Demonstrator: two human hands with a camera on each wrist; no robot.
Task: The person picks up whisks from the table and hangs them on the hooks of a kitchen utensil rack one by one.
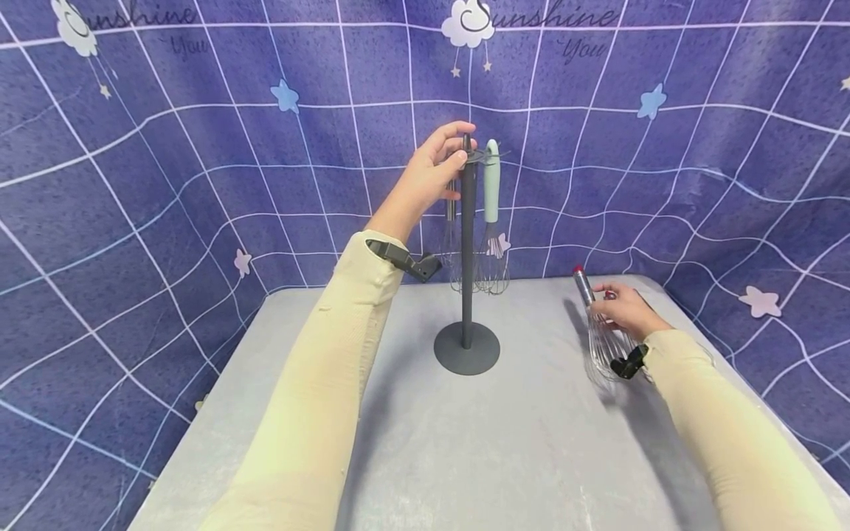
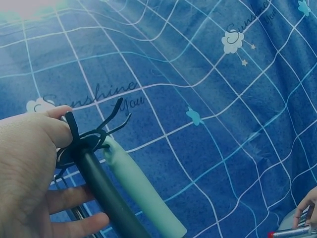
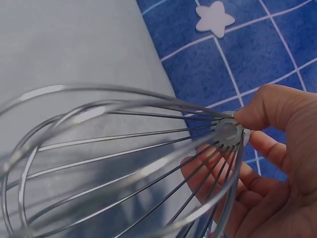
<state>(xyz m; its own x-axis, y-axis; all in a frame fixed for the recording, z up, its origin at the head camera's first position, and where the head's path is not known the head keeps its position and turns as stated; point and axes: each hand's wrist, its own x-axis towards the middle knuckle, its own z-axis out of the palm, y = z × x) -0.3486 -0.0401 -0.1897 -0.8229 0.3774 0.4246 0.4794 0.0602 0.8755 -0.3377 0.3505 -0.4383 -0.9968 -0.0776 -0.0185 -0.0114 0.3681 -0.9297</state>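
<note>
My left hand (image 1: 434,162) pinches the top of a dark grey whisk stand (image 1: 468,251), thumb and fingers at its ring of hooks (image 2: 94,141). From the hooks hang a whisk with a pale green handle (image 1: 491,184) and, partly behind the hand and post, a metal-handled whisk (image 1: 451,203). At the right, my right hand (image 1: 624,308) grips a steel whisk with a red-tipped handle (image 1: 583,284), thumb and fingers where the wires (image 3: 124,134) meet the handle. Its wires point toward the near side. Another red tip (image 1: 609,295) shows beside the right fingers, mostly hidden.
The stand's round base (image 1: 468,361) rests on the light grey table (image 1: 478,450). A blue-purple grid-patterned cloth (image 1: 358,147) with stars and clouds rises behind and on both sides. The table's right edge runs close by the right hand.
</note>
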